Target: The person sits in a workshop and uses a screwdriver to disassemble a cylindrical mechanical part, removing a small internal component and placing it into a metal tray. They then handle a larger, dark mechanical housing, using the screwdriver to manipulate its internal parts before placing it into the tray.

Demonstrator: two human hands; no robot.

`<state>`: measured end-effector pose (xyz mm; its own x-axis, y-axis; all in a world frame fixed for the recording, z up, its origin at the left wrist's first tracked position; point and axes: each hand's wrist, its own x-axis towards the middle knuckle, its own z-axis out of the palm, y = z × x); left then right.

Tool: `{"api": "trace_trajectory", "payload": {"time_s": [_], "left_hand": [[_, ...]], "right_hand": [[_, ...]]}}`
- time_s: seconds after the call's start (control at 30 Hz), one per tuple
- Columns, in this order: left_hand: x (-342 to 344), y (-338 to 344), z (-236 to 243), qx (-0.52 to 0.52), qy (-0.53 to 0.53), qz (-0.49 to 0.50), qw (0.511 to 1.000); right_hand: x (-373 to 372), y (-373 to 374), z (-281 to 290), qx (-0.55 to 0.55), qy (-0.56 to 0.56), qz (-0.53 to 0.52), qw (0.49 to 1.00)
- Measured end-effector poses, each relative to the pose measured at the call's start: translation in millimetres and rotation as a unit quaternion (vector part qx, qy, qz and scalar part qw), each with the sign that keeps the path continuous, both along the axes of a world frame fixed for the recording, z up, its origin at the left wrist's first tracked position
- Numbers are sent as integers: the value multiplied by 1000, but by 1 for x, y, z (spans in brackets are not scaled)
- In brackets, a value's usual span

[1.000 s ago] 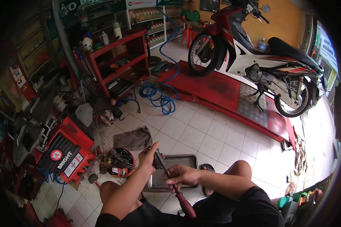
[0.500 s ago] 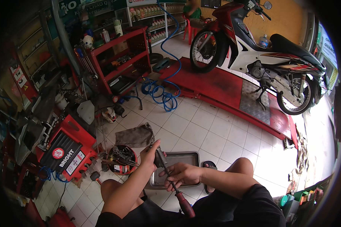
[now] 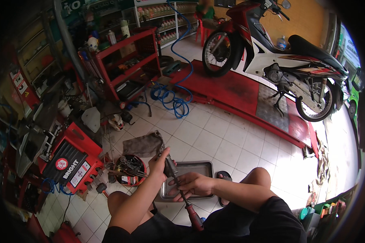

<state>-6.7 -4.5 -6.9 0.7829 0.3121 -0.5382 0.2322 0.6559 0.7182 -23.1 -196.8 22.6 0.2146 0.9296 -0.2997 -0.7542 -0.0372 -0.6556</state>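
1. While the left hand (image 3: 158, 167) grips a dark metal part (image 3: 171, 167), the right hand (image 3: 195, 184) has thumb and fingers loosely round the shaft of a red-handled tool (image 3: 194, 217).
2. Left probably steadies the part, right guides; holding shaft, not handle, suggests control over force.
3. Tool and part roughly share one long axis: handle low toward the lap, far end up-left, away from the body. Can't tell if the tip is inserted.
4. Both sit above the left side of a metal tray (image 3: 202, 168), likely there to catch drips or bits.
5. Grey cloth (image 3: 141, 145) and tool-filled red bowl (image 3: 143, 162) lie left, presumably for reach.
6. Farther: motorbike (image 3: 253, 58) on red lift (image 3: 231, 90).
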Motion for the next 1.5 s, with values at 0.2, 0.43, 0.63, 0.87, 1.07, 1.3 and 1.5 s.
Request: {"api": "trace_trajectory", "payload": {"time_s": [0.2, 0.43, 0.63, 0.87, 1.07, 1.3, 1.5], "left_hand": [[-3, 7, 2, 5, 3, -8, 1000], [2, -4, 1, 0, 1, -21, 1000], [1, 8, -23, -25, 41, -47, 998], [5, 3, -28, 0, 88, -74, 993], [6, 5, -26, -22, 94, -60, 994], [10, 6, -32, 11, 50, -67, 996], [10, 10, -42, -4, 62, -90, 994]], "right_hand": [[11, 3, 4, -100, -159, 19, 982], [10, -3, -20, -7, -47, -20, 999], [9, 4, -22, 20, -71, 21, 997], [5, -4, -19, -28, -178, -31, 983], [9, -2, -19, -49, -141, -33, 988], [10, 3, -25, -65, -199, -32, 977], [15, -8, -3, -103, -226, -25, 968]]}}
